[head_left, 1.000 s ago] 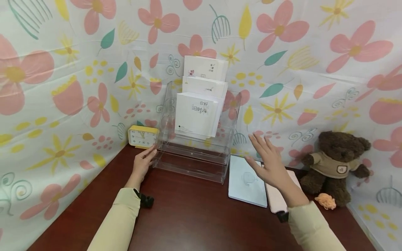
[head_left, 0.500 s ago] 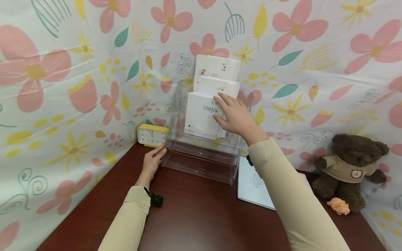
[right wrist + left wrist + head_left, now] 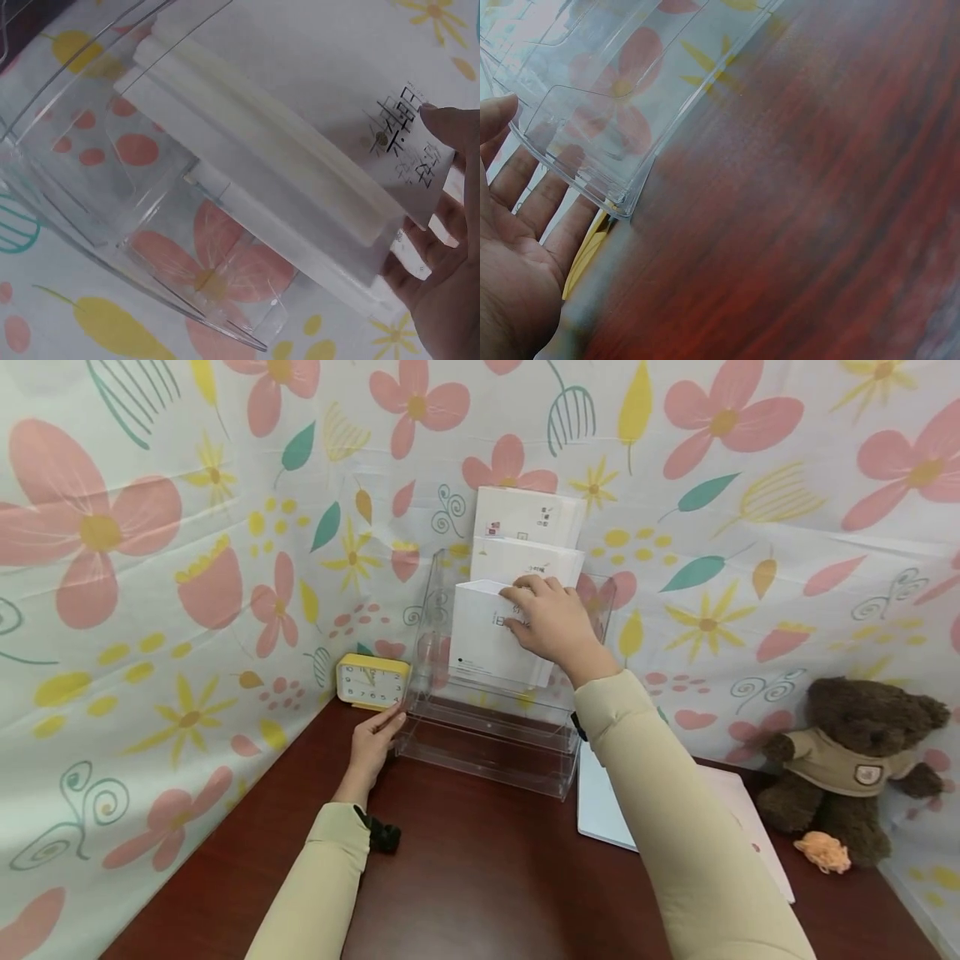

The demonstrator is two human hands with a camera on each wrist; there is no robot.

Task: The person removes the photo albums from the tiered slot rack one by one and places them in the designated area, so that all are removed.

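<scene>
A clear tiered rack (image 3: 491, 762) holds white books in three tiers. My left hand (image 3: 369, 750) is at its left side; in the left wrist view the thumb and fingers of that hand (image 3: 521, 251) lie on either side of the clear panel (image 3: 592, 112). At the top right corner of the front book (image 3: 476, 635), my right hand (image 3: 557, 625) pinches the cover. The right wrist view shows the hand (image 3: 446, 281) with its thumb on the book's printed front (image 3: 300, 75) and fingers behind the edge.
A yellow clock (image 3: 372, 682) stands left of the rack. To the right lie a pale blue book (image 3: 600, 802) and a pink one (image 3: 750, 810), partly under my right forearm. Beyond them sit a brown teddy bear (image 3: 832, 768) and an orange bundle (image 3: 822, 852).
My right hand has moved left from above the pale blue book to the rack and taken hold of the front book. The left hand stays at the rack's side. The head view has shifted slightly.
</scene>
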